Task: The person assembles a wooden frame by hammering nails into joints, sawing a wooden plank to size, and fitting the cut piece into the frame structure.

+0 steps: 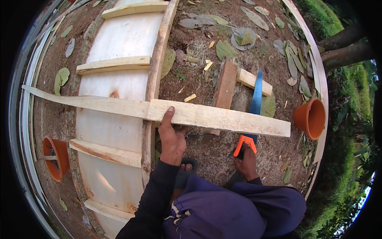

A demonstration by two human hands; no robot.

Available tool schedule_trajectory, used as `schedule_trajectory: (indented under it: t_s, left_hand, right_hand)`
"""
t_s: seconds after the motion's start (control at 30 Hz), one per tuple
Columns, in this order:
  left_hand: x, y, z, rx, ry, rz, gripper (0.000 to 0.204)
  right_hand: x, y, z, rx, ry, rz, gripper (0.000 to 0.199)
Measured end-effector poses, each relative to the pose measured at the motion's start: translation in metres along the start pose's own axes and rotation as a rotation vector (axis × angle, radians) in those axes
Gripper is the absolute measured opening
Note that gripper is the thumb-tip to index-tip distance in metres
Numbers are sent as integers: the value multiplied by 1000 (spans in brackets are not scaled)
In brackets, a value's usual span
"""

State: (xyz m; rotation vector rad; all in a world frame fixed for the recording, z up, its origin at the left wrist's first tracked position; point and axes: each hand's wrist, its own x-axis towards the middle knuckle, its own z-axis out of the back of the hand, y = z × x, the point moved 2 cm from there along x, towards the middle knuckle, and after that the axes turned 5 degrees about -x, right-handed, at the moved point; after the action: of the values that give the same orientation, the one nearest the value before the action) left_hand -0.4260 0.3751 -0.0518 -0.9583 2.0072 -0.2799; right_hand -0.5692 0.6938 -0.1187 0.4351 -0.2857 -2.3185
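My left hand (173, 140) grips a pale wooden plank (223, 118), thumb on its upper face and fingers beneath, partly hidden. The plank's left end meets a long pale strip (103, 104) lying across the panelled frame. In my right hand (246, 164) is a handsaw (248, 141), its orange handle closed in the fingers. The blue blade runs away from me under the plank, which hides its middle; the tip shows on the far side. Beyond the plank, a reddish-brown wood block (226, 85) lies beside a short pale offcut (255, 83).
A wooden frame with pale panels and crossbars (114, 65) stretches along the left. One orange pot (310, 118) stands at right; another orange pot (63, 159), at left, holds nails and what looks like a tool handle. Dry leaves (225, 49) and wood chips litter the soil.
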Motion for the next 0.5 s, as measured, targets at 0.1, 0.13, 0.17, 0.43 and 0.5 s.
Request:
schedule_trajectory:
  t_s: [0.1, 0.13, 0.17, 0.43, 0.5]
  left_hand:
    - [-4, 13, -11, -5, 5, 15, 53]
    - [-6, 17, -16, -2, 5, 28, 52]
    - [-9, 22, -19, 1, -2, 40, 51]
    - [-29, 91, -60, -99, 68, 183, 50]
    - [-30, 111, -68, -112, 104, 182, 51]
  right_hand:
    - [-10, -16, 2, -36, -61, -94, 73]
    - [-13, -22, 5, -64, -72, -123, 72]
    - [-14, -19, 14, -74, -77, -94, 74]
    - [18, -29, 63, 1712, -330, -510, 84]
    - [46, -11, 72, 1898, -255, -584, 84]
